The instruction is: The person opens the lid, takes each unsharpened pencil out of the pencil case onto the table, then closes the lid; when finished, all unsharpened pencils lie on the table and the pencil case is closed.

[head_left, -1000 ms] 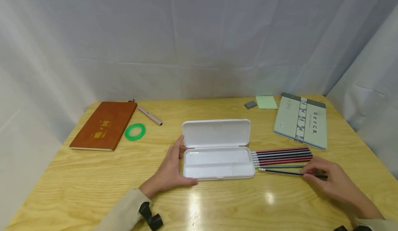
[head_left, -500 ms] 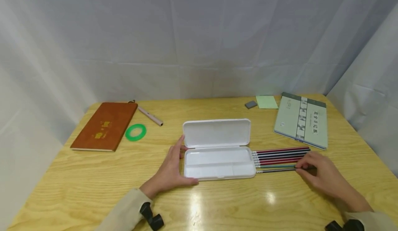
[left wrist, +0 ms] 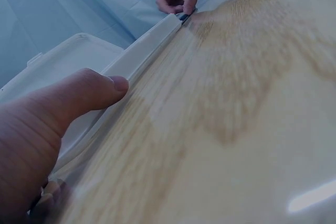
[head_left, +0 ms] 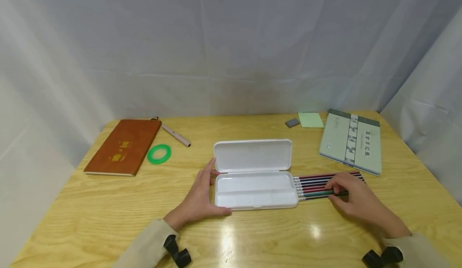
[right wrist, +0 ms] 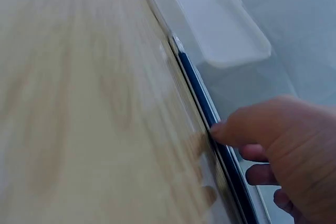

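Observation:
A white pencil case (head_left: 252, 208) lies with its lid (head_left: 252, 155) raised, and nothing is in its tray. My left hand (head_left: 200, 197) holds the case's left end, thumb along the front wall and fingers at the left side. A row of several pencils (head_left: 313, 178), red, black, green and dark blue, lies against the case's right end, white-tipped ends toward it. My right hand (head_left: 355, 197) bends over the near side of the row. In the right wrist view its thumb (right wrist: 226, 132) touches the nearest, dark blue pencil (right wrist: 197, 85); the index fingertip's contact is hidden.
At left lie a brown notebook (head_left: 122, 147), a green tape ring (head_left: 159, 154) and a pale pink pen-like stick (head_left: 176, 135). Back right hold a grey eraser (head_left: 292, 122), a pale green sticky note (head_left: 311, 120) and a light green notebook (head_left: 350, 141). Curtains enclose the table's back and sides.
My right hand has moved left along the pencils, closer to the case. The dark blue pencil, earlier slanted and apart, now lies against the row. My left hand has stayed on the case.

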Demonstrator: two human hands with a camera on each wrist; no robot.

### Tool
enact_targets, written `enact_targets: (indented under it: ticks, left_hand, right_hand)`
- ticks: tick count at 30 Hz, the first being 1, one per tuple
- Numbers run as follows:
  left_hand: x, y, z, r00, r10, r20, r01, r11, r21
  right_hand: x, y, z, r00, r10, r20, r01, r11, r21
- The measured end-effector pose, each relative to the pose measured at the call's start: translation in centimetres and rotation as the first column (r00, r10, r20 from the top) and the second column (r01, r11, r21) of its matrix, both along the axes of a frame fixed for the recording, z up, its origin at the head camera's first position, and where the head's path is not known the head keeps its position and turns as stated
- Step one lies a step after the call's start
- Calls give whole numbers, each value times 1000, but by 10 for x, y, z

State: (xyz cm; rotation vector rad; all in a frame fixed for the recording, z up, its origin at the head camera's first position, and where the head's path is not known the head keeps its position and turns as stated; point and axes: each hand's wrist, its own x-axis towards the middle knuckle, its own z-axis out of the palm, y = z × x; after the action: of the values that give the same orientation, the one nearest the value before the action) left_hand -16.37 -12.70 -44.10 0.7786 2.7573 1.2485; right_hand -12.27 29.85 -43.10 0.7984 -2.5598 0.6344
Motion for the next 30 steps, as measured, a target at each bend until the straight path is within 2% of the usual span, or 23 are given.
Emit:
enact_targets:
  ticks: [6,10,13,17,20,23,25,26,27,30]
  left_hand:
    - [1,0,-1,1000,-4,18,4,1000,10]
    - [1,0,1,1000,5,25,-5,1000,12]
    - [1,0,0,1000,8,18,-8,1000,14]
    - [2,0,-1,1000,12,-13,-12,1000,28]
    - [2,1,-2,999,28,-43,-26,999,47]
    - [3,1,-2,998,41,-54,-38,998,58]
    - [3,0,-2,998,40,-45,-38,998,47]
    - [2,0,-1,999,34,-39,-32,999,42]
    - [2,0,-1,999,26,-34,-24,999,36]
    - [1,-2,0,999,3,-41,-2,1000,12]
  right_hand:
    - [-16,-33,4,995,65,78,-62,997,-50]
    - [-35,-54,11,989,121,84,-107,983,-148]
    - [-48,-68,17,986,139,96,-111,961,-255]
    - [-58,-80,20,975,134,178,-67,937,-344]
    - [-59,-81,18,957,185,225,-78,906,-416]
    - [-54,-79,16,935,281,215,-136,846,-516]
    - [-49,-77,15,923,323,211,-166,826,-538]
    - [-46,-76,15,917,332,219,-173,829,-531]
    - [-43,-75,14,918,326,226,-177,845,-504]
    - [-35,-75,12,924,299,238,-204,913,-353]
